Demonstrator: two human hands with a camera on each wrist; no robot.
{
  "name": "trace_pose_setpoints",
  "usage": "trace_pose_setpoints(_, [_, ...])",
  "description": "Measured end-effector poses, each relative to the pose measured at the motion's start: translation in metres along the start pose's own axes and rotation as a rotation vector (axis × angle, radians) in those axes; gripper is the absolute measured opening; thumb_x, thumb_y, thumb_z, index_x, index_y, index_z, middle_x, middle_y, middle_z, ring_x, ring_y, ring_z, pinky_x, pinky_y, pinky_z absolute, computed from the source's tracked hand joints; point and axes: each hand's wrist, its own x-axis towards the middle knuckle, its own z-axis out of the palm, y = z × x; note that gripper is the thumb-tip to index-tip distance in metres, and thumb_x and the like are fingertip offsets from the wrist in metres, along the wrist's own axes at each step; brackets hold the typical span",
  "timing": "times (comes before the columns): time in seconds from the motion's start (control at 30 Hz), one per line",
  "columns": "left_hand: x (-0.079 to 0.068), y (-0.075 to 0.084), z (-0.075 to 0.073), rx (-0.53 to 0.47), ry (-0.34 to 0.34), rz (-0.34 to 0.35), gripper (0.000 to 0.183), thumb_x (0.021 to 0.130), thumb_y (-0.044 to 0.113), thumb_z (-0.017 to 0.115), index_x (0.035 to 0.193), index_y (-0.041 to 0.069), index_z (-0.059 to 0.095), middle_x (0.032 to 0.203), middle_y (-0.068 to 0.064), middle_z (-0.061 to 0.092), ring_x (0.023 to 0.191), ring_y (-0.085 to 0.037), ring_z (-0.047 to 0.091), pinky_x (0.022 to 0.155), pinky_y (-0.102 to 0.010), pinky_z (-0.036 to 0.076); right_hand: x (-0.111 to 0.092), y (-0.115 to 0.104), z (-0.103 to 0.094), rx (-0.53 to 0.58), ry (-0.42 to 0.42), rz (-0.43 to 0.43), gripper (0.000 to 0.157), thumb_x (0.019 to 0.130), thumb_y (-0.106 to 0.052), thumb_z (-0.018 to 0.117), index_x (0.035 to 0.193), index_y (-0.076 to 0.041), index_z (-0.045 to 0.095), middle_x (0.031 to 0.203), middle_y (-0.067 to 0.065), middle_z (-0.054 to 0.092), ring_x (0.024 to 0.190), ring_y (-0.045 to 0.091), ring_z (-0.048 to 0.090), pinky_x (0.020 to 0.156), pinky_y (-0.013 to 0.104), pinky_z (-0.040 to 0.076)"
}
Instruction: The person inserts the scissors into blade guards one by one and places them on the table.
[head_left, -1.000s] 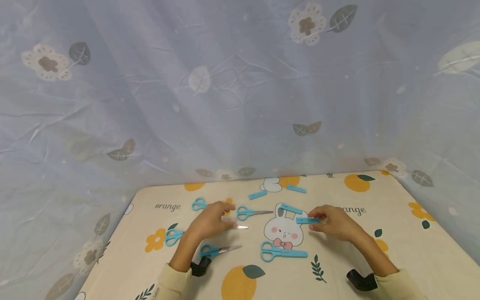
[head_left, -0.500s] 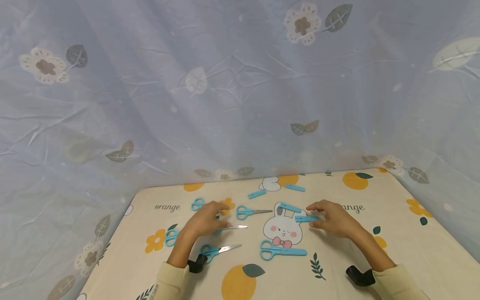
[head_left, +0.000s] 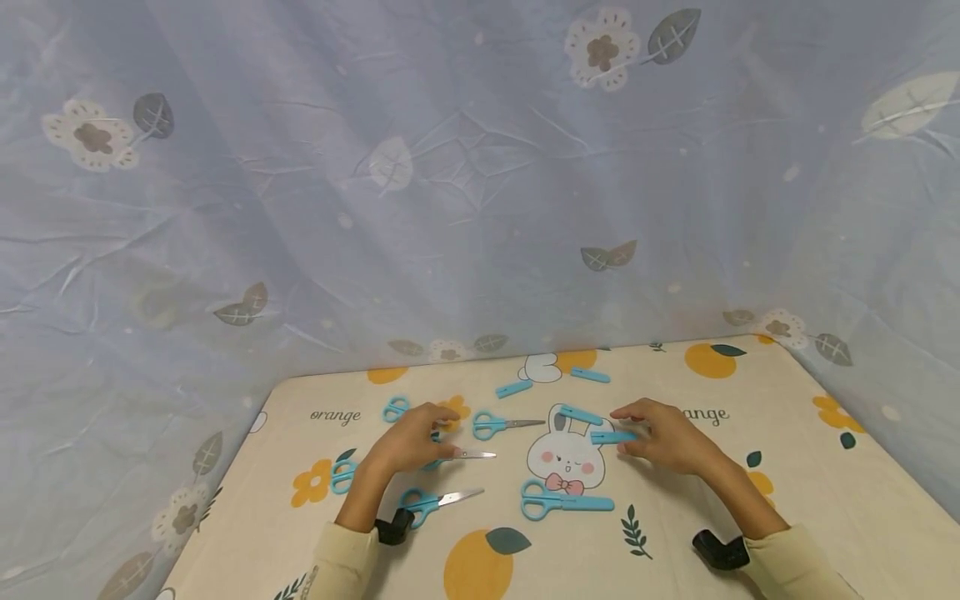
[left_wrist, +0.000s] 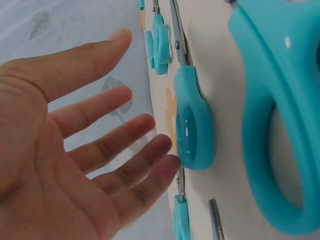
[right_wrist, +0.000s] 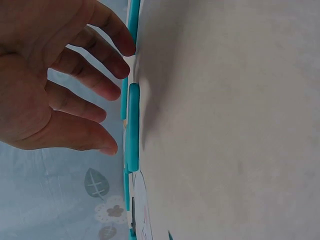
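My left hand point(head_left: 412, 437) hovers with spread fingers over a pair of scissors point(left_wrist: 195, 117) with light blue handles, touching at most its edge; I cannot tell if they meet. Its blades point(head_left: 480, 455) stick out past the thumb in the head view. On the right, a light blue blade cover point(head_left: 611, 437) lies on the cloth between the thumb and forefinger of my right hand point(head_left: 667, 437). Those fingers stand apart, and the right wrist view shows the cover point(right_wrist: 133, 127) beside the fingertips, not gripped.
Other scissors lie around: one pair point(head_left: 489, 426) beyond the left hand, another point(head_left: 420, 505) nearer, and a sheathed pair point(head_left: 566, 502) in front. More blade covers point(head_left: 581, 415) lie farther back. A patterned curtain point(head_left: 480, 208) rises behind the table point(head_left: 675, 533).
My right hand's fingers have spread away from the cover, which now lies loose. My left hand has drawn slightly left, showing more of the scissors under it. The last half second is nearly still.
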Motion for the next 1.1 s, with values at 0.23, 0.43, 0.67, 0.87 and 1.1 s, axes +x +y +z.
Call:
trace_pose_setpoints(0.23, [0.004,-0.008,-0.001,-0.056,0.010,0.011,0.059,0.089,0.018,0.090,0.142,0.004,0.067,0.143,-0.018,0.069,0.129,-0.044,0.065,0.102,-0.056,0.060,0.003,0.007,0.005,0.012,0.013,0.004,0.047,0.088,-0.015,0.089,0.131,-0.005,0.074,0.127,0.017,0.073,0.118,0.040,0.068,0.099,0.061,0.059])
trace_pose_setpoints(0.43, [0.004,-0.014,0.000,-0.015,0.021,0.002,0.057,0.086,0.014,0.091,0.138,0.003,0.070,0.138,-0.017,0.072,0.127,-0.042,0.067,0.103,-0.056,0.060,0.005,0.011,0.009,0.016,0.017,0.049,0.045,0.089,-0.016,0.088,0.131,-0.007,0.074,0.127,0.017,0.073,0.116,0.037,0.068,0.100,0.059,0.059])
trace_pose_setpoints(0.67, [0.002,-0.017,0.003,0.095,0.002,-0.002,0.053,0.080,0.008,0.094,0.129,0.000,0.074,0.122,-0.013,0.074,0.114,-0.034,0.069,0.100,-0.051,0.060,0.005,0.013,0.010,0.000,-0.032,0.041,0.047,0.090,-0.016,0.087,0.133,-0.004,0.073,0.129,0.017,0.073,0.122,0.042,0.067,0.106,0.064,0.055])
trace_pose_setpoints(0.87, [0.002,-0.015,0.005,0.143,0.004,0.006,0.050,0.076,0.004,0.096,0.123,0.000,0.077,0.118,-0.014,0.071,0.108,-0.031,0.067,0.099,-0.052,0.059,0.004,0.009,0.009,-0.048,-0.059,0.015,0.043,0.092,-0.014,0.085,0.132,-0.003,0.074,0.132,0.018,0.071,0.128,0.046,0.063,0.110,0.067,0.051])
trace_pose_setpoints(1.1, [0.001,-0.016,0.007,0.167,0.007,-0.022,0.045,0.076,0.005,0.097,0.118,0.002,0.079,0.117,-0.011,0.067,0.105,-0.027,0.064,0.096,-0.049,0.058,0.005,0.010,0.011,-0.085,-0.066,0.009,0.035,0.092,-0.015,0.085,0.125,-0.004,0.079,0.130,0.016,0.070,0.125,0.043,0.063,0.109,0.065,0.052])
